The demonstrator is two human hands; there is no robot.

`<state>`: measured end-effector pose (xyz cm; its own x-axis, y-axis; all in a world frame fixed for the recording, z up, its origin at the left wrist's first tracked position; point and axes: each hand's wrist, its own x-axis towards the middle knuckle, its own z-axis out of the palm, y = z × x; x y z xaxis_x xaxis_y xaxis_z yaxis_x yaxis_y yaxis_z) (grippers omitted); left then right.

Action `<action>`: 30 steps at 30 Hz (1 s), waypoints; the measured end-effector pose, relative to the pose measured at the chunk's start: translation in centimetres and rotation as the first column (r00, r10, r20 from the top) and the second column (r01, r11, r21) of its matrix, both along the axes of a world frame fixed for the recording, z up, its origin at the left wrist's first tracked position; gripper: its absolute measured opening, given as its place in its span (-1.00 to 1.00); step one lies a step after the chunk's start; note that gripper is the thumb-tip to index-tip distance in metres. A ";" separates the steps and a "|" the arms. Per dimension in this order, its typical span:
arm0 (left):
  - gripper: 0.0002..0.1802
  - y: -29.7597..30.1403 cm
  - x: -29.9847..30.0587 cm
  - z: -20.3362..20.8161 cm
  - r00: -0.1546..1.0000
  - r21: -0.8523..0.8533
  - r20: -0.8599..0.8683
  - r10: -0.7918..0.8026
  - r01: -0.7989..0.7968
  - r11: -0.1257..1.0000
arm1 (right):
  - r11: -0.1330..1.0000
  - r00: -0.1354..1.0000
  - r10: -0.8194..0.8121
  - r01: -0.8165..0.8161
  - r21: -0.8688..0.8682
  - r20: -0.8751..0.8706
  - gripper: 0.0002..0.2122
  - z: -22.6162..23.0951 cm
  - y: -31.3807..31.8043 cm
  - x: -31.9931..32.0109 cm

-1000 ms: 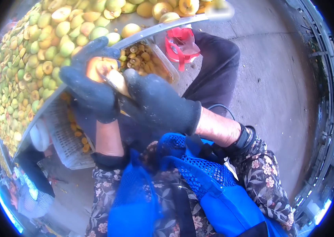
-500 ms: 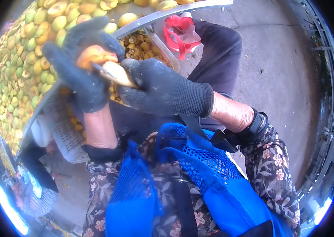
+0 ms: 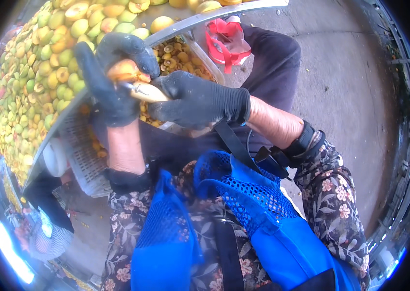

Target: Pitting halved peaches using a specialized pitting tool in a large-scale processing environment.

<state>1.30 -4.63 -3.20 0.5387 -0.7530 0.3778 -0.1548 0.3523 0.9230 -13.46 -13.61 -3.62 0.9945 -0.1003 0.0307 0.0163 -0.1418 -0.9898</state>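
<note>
My left hand (image 3: 109, 99), in a dark grey glove, is closed around an orange-red peach (image 3: 126, 72) above the near edge of the table. My right hand (image 3: 200, 97), gloved likewise, grips the pale wooden handle of a short knife (image 3: 149, 92). Its metal tip meets the lower side of the fruit near my left palm; how deep it goes is hidden. Past my left hand, many halved and whole yellow-green peaches (image 3: 57, 56) cover the metal-edged table. Below my hands, a clear plastic bin (image 3: 214, 65) holds small brownish-yellow fruit pieces.
A white slatted crate (image 3: 86, 165) stands under the table edge at left. The metal table rim (image 3: 185, 28) curves past my hands. A red-and-clear bag (image 3: 229, 43) is by my right leg. Another person (image 3: 52, 237) is bent low at the far left. Concrete floor (image 3: 341, 92) extends right.
Both hands have shifted slightly right and down in the picture, along with the surroundings. The knife still touches the peach, and its tip shows more sharply now.
</note>
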 end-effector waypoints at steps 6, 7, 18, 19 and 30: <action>-0.26 -1.1 -0.4 -1.5 0.931 -0.046 -0.364 0.035 -0.055 0.997 | 0.911 0.967 0.190 -0.238 0.337 0.170 -0.82 -2.8 -0.9 1.0; -0.24 -1.3 -0.7 -1.5 0.845 0.122 -0.256 0.470 -0.454 0.883 | 0.888 0.960 0.195 -0.260 0.379 0.201 -0.83 -2.5 -1.2 0.9; -0.40 8.4 4.1 -5.3 0.731 0.062 -0.456 0.508 -0.543 0.837 | 0.887 0.969 -0.206 0.127 -0.444 -0.134 -0.76 -9.6 -2.3 -0.2; -0.57 8.7 2.6 -2.8 0.625 -0.198 -0.766 0.151 -0.453 0.869 | 0.868 0.972 -0.228 0.181 -0.463 -0.048 -0.78 -9.2 -1.2 0.2; -0.26 10.1 0.2 -7.4 0.498 0.159 -0.825 0.268 -0.252 0.955 | 0.847 0.993 0.013 0.053 -0.529 0.120 -0.72 -4.0 6.0 6.2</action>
<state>1.53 5.44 -10.63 0.7711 -0.5258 -0.3590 0.6005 0.4133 0.6845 -7.29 -7.60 -7.66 0.9787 -0.0560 0.1978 0.1155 -0.6460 -0.7545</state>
